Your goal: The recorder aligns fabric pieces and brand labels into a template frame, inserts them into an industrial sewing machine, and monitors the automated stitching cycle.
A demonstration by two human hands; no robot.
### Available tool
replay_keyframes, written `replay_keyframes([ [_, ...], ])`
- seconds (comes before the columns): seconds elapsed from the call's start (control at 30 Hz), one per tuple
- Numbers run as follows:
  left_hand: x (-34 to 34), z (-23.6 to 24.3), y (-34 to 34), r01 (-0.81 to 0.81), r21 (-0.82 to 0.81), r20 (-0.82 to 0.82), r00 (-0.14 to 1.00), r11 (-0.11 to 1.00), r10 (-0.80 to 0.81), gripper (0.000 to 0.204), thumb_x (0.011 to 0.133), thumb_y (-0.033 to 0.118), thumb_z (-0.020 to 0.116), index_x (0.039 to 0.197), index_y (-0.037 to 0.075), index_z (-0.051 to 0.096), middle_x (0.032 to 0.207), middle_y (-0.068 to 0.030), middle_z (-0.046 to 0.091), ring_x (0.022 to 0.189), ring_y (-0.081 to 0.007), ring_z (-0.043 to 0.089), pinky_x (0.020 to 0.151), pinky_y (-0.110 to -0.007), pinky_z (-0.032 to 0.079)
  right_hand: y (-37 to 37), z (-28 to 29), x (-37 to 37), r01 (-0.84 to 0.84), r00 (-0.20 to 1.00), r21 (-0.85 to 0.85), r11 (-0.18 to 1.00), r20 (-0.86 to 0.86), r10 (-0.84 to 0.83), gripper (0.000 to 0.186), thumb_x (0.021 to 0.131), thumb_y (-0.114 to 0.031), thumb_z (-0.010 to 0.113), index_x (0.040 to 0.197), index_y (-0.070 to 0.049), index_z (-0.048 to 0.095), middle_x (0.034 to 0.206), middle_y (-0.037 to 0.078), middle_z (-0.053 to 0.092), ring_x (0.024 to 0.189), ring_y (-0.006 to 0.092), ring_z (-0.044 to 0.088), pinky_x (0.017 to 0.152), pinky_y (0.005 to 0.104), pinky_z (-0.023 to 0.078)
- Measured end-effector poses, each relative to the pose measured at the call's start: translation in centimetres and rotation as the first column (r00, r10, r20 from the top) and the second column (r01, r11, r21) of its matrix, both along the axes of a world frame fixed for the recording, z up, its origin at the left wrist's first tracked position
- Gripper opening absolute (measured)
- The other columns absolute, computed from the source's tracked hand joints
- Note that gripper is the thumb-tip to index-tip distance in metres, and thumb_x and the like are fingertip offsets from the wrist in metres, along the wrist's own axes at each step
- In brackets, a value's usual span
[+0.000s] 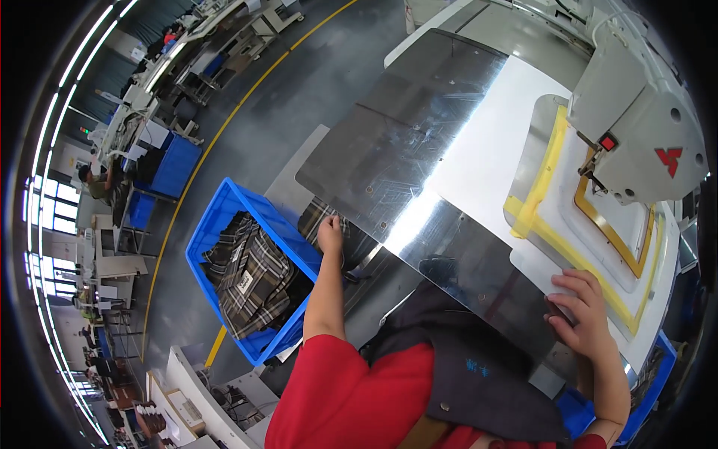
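Observation:
My left hand (330, 233) is closed at the left edge of the metal work plate (419, 127), its fingers on a plaid cloth piece (313, 215) that lies partly under the plate. Beside that arm a blue bin (224, 196) holds a pile of dark plaid cloth pieces (258, 273) with a white label on top. My right hand (583, 310) rests at the near edge of the table, fingers bent and apart, holding nothing. Close to it is a white clamp template (591, 247) edged with yellow tape (552, 168) and a yellow inner frame (609, 228).
A white sewing machine head (636, 105) overhangs the template at the right. Another blue bin (654, 382) stands low at the right. Beyond a yellow floor line (224, 123) are further worktables, blue bins (176, 165) and a seated person (97, 185).

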State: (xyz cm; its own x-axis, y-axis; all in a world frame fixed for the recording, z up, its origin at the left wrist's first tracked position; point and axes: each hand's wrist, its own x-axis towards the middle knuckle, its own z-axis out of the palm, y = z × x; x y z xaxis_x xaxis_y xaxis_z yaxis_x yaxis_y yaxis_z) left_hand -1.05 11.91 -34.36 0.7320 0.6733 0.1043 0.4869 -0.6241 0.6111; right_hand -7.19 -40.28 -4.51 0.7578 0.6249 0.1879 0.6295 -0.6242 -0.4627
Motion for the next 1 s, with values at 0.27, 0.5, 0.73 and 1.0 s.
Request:
replay_keyframes([
  [0.27, 2.4, 10.1, 9.9, -0.348, 0.001, 0.681, 0.687, 0.937, 0.254, 0.028, 0.097, 0.023, 0.047, 0.092, -0.004, 0.055, 0.085, -0.0150, 0.059, 0.078, -0.0271, 0.054, 0.077, -0.037, 0.044, 0.1, -0.2, 0.0, -0.089, 0.995, 0.027, 0.996, 0.036, 0.088, 0.040, 0.064, -0.015, 0.077, 0.102, -0.012, 0.063, 0.120, 0.007, 0.059, 0.116, 0.0324, 0.051, 0.095, 0.0487, 0.040],
  [0.5, 3.8, 29.5, -0.5, 0.445, -0.289, 0.618, 0.762, 0.847, -0.190, 0.025, 0.098, 0.027, 0.051, 0.093, 0.004, 0.056, 0.078, 0.0010, 0.052, 0.072, -0.0078, 0.046, 0.068, -0.025, 0.041, 0.7, -0.1, -0.5, -0.117, 0.993, 0.023, 0.993, 0.021, 0.117, 0.042, 0.069, -0.017, 0.077, 0.108, -0.015, 0.062, 0.125, 0.005, 0.056, 0.121, 0.0308, 0.047, 0.097, 0.0495, 0.038],
  [0.73, 5.0, 30.3, -19.3, 0.804, -0.492, 0.244, 0.495, 0.334, -0.834, 0.021, 0.098, 0.019, 0.047, 0.109, 0.003, 0.056, 0.091, -0.0072, 0.057, 0.081, -0.0160, 0.059, 0.075, -0.031, 0.049, 0.8, -0.3, -1.2, -0.118, 0.993, -0.077, 0.990, 0.023, 0.120, 0.039, 0.078, -0.024, 0.071, 0.114, -0.016, 0.059, 0.132, 0.003, 0.051, 0.128, 0.0281, 0.043, 0.102, 0.0487, 0.035],
  [1.0, 13.7, 29.8, -21.1, 0.823, 0.515, -0.026, 0.296, 0.241, -0.955, 0.036, 0.077, 0.024, 0.075, 0.103, 0.004, 0.062, 0.099, -0.0103, 0.062, 0.093, -0.0251, 0.059, 0.081, -0.038, 0.046, 1.2, 0.7, -0.6, -0.093, 0.993, 0.027, 0.995, -0.071, 0.094, 0.030, 0.083, -0.027, 0.068, 0.109, -0.012, 0.062, 0.127, 0.004, 0.055, 0.123, 0.0274, 0.047, 0.100, 0.0432, 0.038],
])
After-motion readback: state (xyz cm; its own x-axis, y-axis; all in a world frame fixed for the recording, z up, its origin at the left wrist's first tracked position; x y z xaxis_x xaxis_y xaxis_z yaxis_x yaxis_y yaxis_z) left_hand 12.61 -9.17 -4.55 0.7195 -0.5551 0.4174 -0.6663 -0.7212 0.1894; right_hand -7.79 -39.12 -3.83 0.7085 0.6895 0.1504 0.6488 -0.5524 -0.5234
